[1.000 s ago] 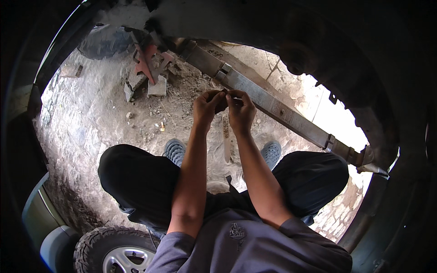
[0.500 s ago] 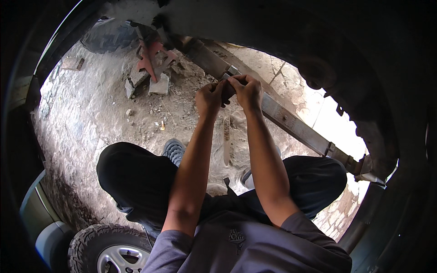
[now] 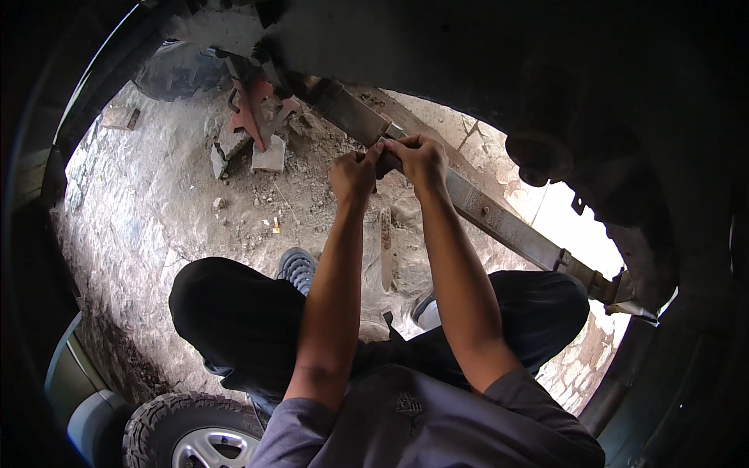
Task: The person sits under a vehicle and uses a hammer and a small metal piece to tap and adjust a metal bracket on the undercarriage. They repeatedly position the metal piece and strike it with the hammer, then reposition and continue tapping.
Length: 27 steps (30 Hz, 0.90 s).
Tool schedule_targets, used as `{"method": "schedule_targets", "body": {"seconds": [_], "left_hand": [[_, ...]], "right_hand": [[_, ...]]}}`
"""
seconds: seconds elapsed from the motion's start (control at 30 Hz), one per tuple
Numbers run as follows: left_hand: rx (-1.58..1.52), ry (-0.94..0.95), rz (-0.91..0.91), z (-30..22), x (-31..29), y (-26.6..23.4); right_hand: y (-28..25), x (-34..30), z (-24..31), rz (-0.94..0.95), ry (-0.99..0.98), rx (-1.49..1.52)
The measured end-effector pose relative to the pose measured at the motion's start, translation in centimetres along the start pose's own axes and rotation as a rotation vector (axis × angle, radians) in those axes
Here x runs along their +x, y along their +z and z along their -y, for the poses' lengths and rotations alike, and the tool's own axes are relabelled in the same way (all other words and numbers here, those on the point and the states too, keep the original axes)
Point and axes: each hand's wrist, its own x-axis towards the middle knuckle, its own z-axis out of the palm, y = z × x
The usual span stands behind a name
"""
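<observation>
A long flat steel leaf spring (image 3: 499,222) slants from the upper middle to the lower right. My right hand (image 3: 424,164) is closed against it, just below a metal clip (image 3: 395,130) around the spring. At the spring's near edge my left hand (image 3: 353,178) is closed too, its thumb and fingertips pinched close to the right hand's thumb. Whatever sits between the fingertips is too small and covered to make out. Both forearms reach forward from below, between my bent knees.
Dark vehicle bodywork (image 3: 437,54) arches overhead. A red stand (image 3: 251,113) rises at the upper left beside a pale broken block (image 3: 269,154). A flat metal strip (image 3: 385,249) lies on the dirt below my hands. A wheel with a knobbly tyre (image 3: 160,413) lies at the lower left.
The view has shifted slightly, so the ground and spring sit a little lower. Both hands stay at the same spot by the clip, with only small finger movement.
</observation>
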Motion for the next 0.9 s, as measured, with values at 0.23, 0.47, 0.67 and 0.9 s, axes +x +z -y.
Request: {"method": "schedule_targets", "body": {"seconds": [0.23, 0.47, 0.67, 0.9], "left_hand": [[0.071, 0.022, -0.056, 0.8, 0.4, 0.0], [0.013, 0.002, -0.039, 0.6, 1.7, -0.1], [0.047, 0.035, -0.071, 0.3, 1.9, 0.5], [0.008, 0.082, -0.080, 0.4, 0.7, 0.1]], "right_hand": [[0.3, -0.5, 0.1, -0.023, -0.024, -0.063], [0.4, 0.2, 0.3, -0.019, -0.072, -0.070], [0.3, 1.0, 0.4, 0.026, -0.049, -0.087], [0.3, 0.7, -0.6, -0.040, -0.118, -0.105]]}}
